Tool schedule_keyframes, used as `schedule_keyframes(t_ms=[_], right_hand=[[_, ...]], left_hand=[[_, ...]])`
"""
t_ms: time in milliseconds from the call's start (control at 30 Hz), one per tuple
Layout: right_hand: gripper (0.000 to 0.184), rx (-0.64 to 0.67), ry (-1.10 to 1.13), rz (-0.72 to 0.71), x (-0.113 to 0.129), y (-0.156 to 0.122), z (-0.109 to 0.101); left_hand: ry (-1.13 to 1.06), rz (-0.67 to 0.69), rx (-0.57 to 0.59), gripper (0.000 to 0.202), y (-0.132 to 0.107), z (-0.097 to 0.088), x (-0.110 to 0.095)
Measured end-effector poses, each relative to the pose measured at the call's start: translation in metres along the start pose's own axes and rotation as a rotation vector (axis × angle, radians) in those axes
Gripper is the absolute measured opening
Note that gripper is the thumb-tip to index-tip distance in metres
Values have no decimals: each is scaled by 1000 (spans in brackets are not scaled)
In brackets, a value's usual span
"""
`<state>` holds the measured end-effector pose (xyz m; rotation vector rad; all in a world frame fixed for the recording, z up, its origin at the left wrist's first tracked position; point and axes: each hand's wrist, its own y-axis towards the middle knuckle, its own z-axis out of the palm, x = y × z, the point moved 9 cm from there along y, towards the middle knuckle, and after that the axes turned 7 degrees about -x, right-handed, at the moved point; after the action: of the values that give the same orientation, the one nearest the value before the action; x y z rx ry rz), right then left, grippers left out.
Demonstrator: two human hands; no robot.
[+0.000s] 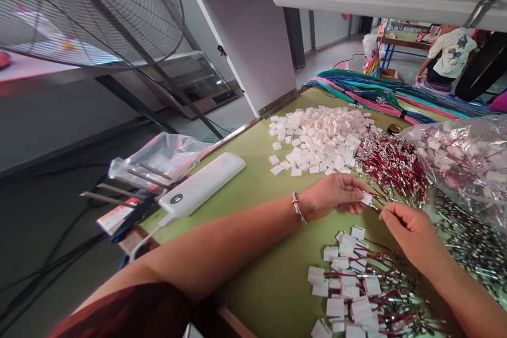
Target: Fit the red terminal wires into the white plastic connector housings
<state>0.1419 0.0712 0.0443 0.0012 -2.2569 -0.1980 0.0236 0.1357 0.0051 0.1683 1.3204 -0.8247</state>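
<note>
My left hand (336,194) pinches a small white plastic connector housing (366,199) between thumb and fingertips. Close beside it, my right hand (407,224) is closed on a short dark red wire (376,209) that meets the housing. How far the wire's end sits inside the housing I cannot tell. Behind the hands lies a heap of red wires with metal terminals (390,166), and left of that a large pile of loose white housings (322,134). Nearer to me, many housings with red wires attached (350,290) lie in a spread heap.
A white power bank (204,185) with a cable lies at the table's left edge. On the right are a clear bag of white parts (467,150) and a mass of metal terminals (471,237). Bundled coloured wires (368,92) run along the back. A fan (91,10) stands left; a person (449,55) sits beyond.
</note>
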Motion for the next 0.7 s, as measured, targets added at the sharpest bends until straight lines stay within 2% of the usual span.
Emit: schedule_keyframes(t_ms=[167, 433, 467, 533, 600, 633, 667, 700], right_hand=[[26, 23, -105, -18, 2, -1, 4], [24, 37, -152, -123, 0, -7, 22], [23, 34, -155, -139, 0, -7, 22], [23, 34, -145, -161, 0, -8, 21], [23, 77, -120, -178, 3, -9, 21], [24, 117, -111, -192, 5, -10, 23], [25, 161, -104, -210, 8, -11, 25], [27, 199, -101, -230, 11, -12, 27]], left_hand=[[212, 99, 84, 15, 0, 10, -1], [264, 86, 89, 6, -1, 21, 17], [316, 91, 98, 4, -3, 22, 16], [516, 161, 101, 13, -6, 22, 3], [832, 320, 4, 29, -9, 11, -24], [1010, 410, -120, 37, -11, 0, -41], [1171, 467, -283, 34, -14, -15, -58], [1300, 491, -397, 26, -15, -28, -70]])
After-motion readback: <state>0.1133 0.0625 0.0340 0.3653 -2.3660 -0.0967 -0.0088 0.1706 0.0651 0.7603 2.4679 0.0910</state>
